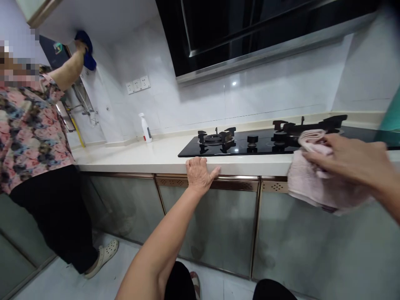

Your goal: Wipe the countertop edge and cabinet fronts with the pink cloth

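So the biggest thing here is the row of frosted cupboards (pixel 212 225) along the bottom, with their lower right part running out of frame. Up top there's a huge black cooker hood (pixel 250 41), its upper part cut off. On the left a co-worker (pixel 34 129) in a flowery top and dark trousers is sliced by the frame edge, head pixelated, one arm raised. Then the pale tabletop (pixel 118 156), partly blocked by the stuff on it. The black stove (pixel 265 143) sits on that, and its right end is hard to make out behind the right hand and some teal thing (pixel 392 112) that's cut off too, no idea what it is

Next is the pink cloth (pixel 315 187), at the stove's front right and hanging in front of the tabletop edge; can't tell if it touches either. The right hand (pixel 353 156) has it bunched between thumb and fingers, though most of those fingers are hidden. The left hand (pixel 198 175) rests on the tabletop's front edge, fingers nearly together, thumb spread wide, holding nothing. Smaller stuff: a blue cloth (pixel 90 60) in the co-worker's raised hand, a white spray bottle (pixel 144 128) near the wall, and wall sockets (pixel 137 85) too small to read properly
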Available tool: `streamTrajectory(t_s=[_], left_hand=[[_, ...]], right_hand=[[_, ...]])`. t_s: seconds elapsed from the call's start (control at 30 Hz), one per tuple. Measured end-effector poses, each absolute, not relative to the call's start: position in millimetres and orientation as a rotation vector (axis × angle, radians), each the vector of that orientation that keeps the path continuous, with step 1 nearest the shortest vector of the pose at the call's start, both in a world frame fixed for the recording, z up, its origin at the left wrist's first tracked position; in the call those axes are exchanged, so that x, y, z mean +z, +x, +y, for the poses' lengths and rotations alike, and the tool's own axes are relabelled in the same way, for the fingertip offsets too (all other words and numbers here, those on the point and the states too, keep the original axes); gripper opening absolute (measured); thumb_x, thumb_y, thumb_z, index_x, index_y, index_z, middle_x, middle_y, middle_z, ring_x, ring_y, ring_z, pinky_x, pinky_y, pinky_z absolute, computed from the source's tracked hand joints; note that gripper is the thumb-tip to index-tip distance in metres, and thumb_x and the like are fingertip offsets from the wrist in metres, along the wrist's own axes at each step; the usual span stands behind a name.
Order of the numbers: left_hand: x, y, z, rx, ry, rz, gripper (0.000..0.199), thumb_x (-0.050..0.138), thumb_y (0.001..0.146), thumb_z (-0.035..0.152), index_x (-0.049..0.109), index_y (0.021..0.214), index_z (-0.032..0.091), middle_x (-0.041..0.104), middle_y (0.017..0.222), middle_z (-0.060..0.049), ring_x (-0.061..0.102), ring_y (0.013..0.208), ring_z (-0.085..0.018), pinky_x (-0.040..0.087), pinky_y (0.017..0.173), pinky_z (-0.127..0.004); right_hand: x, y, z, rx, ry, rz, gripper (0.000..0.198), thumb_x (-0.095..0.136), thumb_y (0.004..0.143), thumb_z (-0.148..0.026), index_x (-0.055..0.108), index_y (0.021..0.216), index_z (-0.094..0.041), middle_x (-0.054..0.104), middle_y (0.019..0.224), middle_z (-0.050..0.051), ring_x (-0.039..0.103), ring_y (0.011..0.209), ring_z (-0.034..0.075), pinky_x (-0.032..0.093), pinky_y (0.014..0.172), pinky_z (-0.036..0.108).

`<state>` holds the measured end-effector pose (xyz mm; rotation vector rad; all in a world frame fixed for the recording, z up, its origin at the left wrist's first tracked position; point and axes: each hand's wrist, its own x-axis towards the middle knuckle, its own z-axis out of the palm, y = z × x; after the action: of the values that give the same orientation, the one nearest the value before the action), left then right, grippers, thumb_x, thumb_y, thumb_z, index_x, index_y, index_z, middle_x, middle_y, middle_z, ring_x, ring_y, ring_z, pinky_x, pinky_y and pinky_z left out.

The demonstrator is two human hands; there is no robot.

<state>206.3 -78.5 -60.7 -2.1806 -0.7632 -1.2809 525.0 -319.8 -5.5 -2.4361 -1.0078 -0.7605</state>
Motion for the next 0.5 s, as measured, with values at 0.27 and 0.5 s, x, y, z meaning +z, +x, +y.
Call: streamTrajectory(t_s=[0.27,0.5], left_hand=[[-60.5,200.8,-76.8,-1.239,-2.144,-0.718,0.051,0.054,0.094,0.065,0.061,0.113,0.018,0.064,0.108,-0.01,0.055,0.105,-0.028,0.038,0.103,-0.045],[-56.9,190.5,-74.2,-1.223,-2.173,-0.655,0.044,0.059,0.094,0.057,0.06,0.117,0.02,0.066,0.111,-0.01,0.057,0.105,-0.028,0.04,0.101,-0.043]], right_hand=[[3.3,358.0,-227.5,-0.958,-2.071,-1.69,0.051,0.04,0.096,-0.054,0.06,0.133,-0.025,0.068,0.119,0.016,0.06,0.099,0.031,0.03,0.085,0.044],[-4.3,416.6,-256.5,-0.918,-1.985,-1.725,0.068,0.029,0.097,-0.071,0.055,0.143,-0.029,0.067,0.116,0.013,0.059,0.099,0.029,0.031,0.078,0.039]])
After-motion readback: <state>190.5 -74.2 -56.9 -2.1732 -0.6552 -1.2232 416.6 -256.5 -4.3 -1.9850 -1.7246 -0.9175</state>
